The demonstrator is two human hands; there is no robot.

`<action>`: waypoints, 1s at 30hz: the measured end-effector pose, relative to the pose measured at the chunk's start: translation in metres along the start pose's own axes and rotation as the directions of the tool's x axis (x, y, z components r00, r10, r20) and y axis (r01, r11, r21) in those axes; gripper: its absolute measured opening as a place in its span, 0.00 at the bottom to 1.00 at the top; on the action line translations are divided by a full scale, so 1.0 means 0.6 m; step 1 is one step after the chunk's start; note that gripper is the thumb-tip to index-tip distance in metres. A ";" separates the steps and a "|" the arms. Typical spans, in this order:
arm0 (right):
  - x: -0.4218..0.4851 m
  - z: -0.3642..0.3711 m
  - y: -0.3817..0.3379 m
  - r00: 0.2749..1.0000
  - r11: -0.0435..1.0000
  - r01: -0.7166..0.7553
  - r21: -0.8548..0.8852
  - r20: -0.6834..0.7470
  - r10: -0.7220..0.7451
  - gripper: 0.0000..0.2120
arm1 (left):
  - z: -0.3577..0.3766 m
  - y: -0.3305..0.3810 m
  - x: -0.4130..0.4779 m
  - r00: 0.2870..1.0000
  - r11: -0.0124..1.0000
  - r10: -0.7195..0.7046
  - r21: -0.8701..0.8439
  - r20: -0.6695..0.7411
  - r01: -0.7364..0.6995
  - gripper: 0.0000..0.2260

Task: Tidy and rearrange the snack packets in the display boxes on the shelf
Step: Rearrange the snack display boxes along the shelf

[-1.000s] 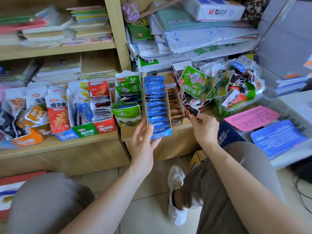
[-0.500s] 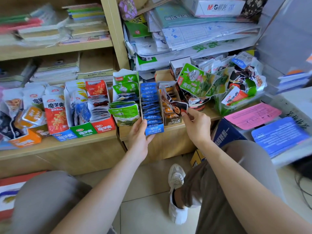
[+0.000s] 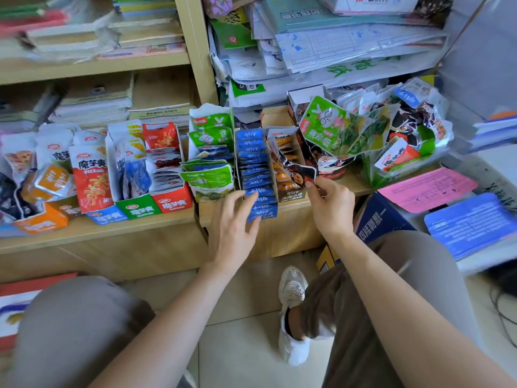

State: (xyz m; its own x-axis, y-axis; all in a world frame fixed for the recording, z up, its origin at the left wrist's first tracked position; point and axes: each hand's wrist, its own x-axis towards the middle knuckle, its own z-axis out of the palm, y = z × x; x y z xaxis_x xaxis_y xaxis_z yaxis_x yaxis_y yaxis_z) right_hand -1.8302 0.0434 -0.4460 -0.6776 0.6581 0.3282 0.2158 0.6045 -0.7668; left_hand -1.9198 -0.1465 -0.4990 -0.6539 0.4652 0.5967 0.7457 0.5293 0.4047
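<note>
A narrow display box of blue snack packets (image 3: pixel 256 169) stands at the middle of the wooden shelf (image 3: pixel 140 228). My left hand (image 3: pixel 233 224) lies with straight fingers against the front left of that box. To its right is a box of orange packets (image 3: pixel 288 177). My right hand (image 3: pixel 330 208) pinches the lower corner of a crumpled dark packet (image 3: pixel 296 170) above the orange box. Green packets (image 3: pixel 208 175) fill the box left of the blue one.
Red, green and blue display boxes (image 3: pixel 140 210) line the shelf on the left. A loose heap of green and dark packets (image 3: pixel 372 130) lies at the right. Papers are stacked above. A blue carton (image 3: pixel 377 219) and my knees are below the shelf.
The blue box has gone back onto the shelf and my left hand now lies flat against its front. My right hand has taken the dark packet over the orange box.
</note>
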 end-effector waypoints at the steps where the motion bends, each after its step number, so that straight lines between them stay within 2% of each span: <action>1: -0.001 -0.001 0.000 1.000 1.000 -0.005 0.011 -0.015 0.005 0.11 | 0.005 -0.003 0.001 0.997 0.995 0.083 0.060 -0.005 -0.082 0.16; 3: -0.001 -0.004 0.001 0.999 1.000 -0.018 0.024 -0.050 0.019 0.12 | 0.013 -0.010 0.007 0.987 0.982 0.160 0.106 -0.001 -0.159 0.09; 5: 0.000 -0.005 0.004 0.996 0.999 -0.034 0.024 -0.087 0.036 0.13 | 0.016 -0.013 0.019 0.987 0.981 0.159 0.115 0.002 -0.158 0.06; 11: 0.002 -0.011 0.008 0.981 0.999 -0.040 0.033 -0.190 0.046 0.14 | 0.025 -0.023 0.069 0.999 0.970 -0.003 0.243 0.038 -0.006 0.07; 14: 0.001 -0.010 0.006 0.959 1.000 0.027 -0.009 -0.282 -0.029 0.13 | 0.027 -0.017 0.067 0.998 0.962 -0.048 0.270 0.028 0.039 0.10; 17: 0.006 0.000 0.004 0.926 0.981 0.156 -0.116 -0.328 -0.186 0.07 | 0.025 -0.010 0.059 1.000 0.970 -0.026 0.241 -0.002 0.026 0.12; 19: 0.014 0.018 0.016 0.931 0.940 0.253 -0.230 -0.207 -0.301 0.09 | 0.024 -0.012 0.058 0.999 0.978 0.032 0.207 0.018 -0.035 0.13; 21: 0.019 0.039 0.031 0.948 0.907 0.284 -0.312 -0.053 -0.315 0.11 | 0.024 -0.017 0.057 0.997 0.986 0.066 0.153 0.052 -0.073 0.13; 24: 0.020 0.055 0.040 0.962 0.905 0.267 -0.330 0.034 -0.272 0.13 | 0.022 -0.022 0.052 0.992 0.992 0.083 0.085 0.097 -0.092 0.15; 27: 0.021 0.052 0.038 0.960 0.880 0.280 -0.384 0.092 -0.266 0.16 | 0.011 -0.013 0.055 0.992 0.993 0.098 0.054 0.076 -0.103 0.19; 30: 0.014 0.041 0.028 0.940 0.868 0.256 -0.426 0.318 -0.121 0.26 | 0.008 0.008 0.073 0.966 0.969 0.232 0.060 0.116 -0.240 0.23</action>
State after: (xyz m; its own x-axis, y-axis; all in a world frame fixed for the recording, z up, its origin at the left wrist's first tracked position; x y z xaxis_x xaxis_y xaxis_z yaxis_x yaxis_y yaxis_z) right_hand -1.8494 0.0479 -0.4699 -0.8870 0.4030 0.2256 0.3134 0.8839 -0.3470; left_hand -1.9453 -0.1199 -0.4742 -0.4734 0.6540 0.5901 0.8717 0.4440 0.2073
